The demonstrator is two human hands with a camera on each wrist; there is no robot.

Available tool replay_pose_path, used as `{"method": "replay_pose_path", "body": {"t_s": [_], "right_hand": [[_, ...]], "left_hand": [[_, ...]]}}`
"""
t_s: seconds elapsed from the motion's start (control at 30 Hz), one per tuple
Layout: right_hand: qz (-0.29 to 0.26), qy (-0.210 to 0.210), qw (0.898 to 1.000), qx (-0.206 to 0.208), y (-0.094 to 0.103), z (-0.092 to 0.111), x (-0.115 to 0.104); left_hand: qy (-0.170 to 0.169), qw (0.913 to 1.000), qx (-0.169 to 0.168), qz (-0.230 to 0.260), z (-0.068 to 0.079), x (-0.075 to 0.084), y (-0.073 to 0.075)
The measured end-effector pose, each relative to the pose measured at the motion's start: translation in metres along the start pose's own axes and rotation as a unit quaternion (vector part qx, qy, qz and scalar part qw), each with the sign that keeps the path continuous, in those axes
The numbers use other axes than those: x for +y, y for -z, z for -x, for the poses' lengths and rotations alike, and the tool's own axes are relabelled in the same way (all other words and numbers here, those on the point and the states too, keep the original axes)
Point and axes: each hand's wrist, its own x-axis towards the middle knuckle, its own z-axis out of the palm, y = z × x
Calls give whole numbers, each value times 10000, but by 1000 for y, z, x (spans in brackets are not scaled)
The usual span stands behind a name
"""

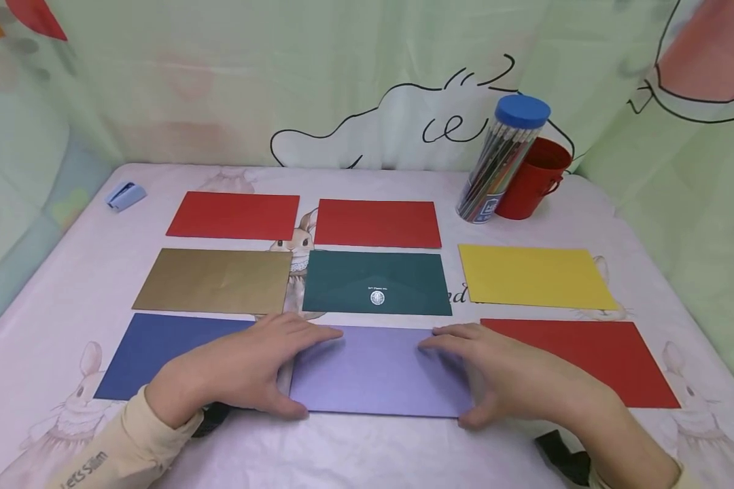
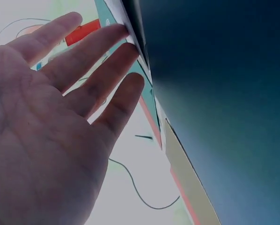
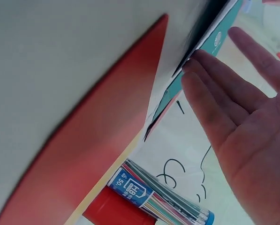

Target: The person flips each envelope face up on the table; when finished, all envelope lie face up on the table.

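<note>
A lavender rectangle of card or paper, perhaps an envelope (image 1: 379, 373), lies flat at the front middle of the table. My left hand (image 1: 263, 367) is at its left edge, thumb by the near corner and fingers over the far one. At the right edge is my right hand (image 1: 501, 373), spread the same way. Both wrist views show the fingers extended, left fingers (image 2: 118, 105) and right fingers (image 3: 205, 108) alike. Under the left forearm is a blue rectangle (image 1: 153, 353); a red one (image 1: 599, 360) lies beyond the right hand. Contact with the lavender piece is hard to tell.
Behind lie gold (image 1: 214, 282), dark green (image 1: 377, 275) and yellow (image 1: 535, 277) rectangles, then two red ones (image 1: 235, 216). A pencil jar (image 1: 495, 170) with a blue lid leans by a red bucket (image 1: 529, 183) at back right. A small light-blue stapler-like object (image 1: 125, 196) sits back left.
</note>
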Motion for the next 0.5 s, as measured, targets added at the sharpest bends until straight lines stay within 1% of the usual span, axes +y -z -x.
{"method": "replay_pose_path", "body": {"t_s": [0.07, 0.13, 0.2, 0.3, 0.4, 0.5], "right_hand": [[-135, 33, 9999, -31, 1, 2, 0], [-249, 142, 9996, -42, 3, 5, 0], [-334, 303, 9990, -38, 4, 9, 1], [-440, 551, 9975, -20, 6, 14, 4], [-688, 752, 9948, 39, 8, 17, 7], [-955, 872, 9915, 114, 9, 19, 9]], "left_hand": [[35, 9999, -6, 119, 1, 1, 2], [138, 9996, -37, 242, 2, 2, 4], [219, 9992, -55, 317, 3, 2, 6], [228, 9990, -51, 394, 4, 0, 8], [42, 9985, 24, 540, 5, -3, 9], [-165, 9958, 108, 898, 7, -6, 10]]}}
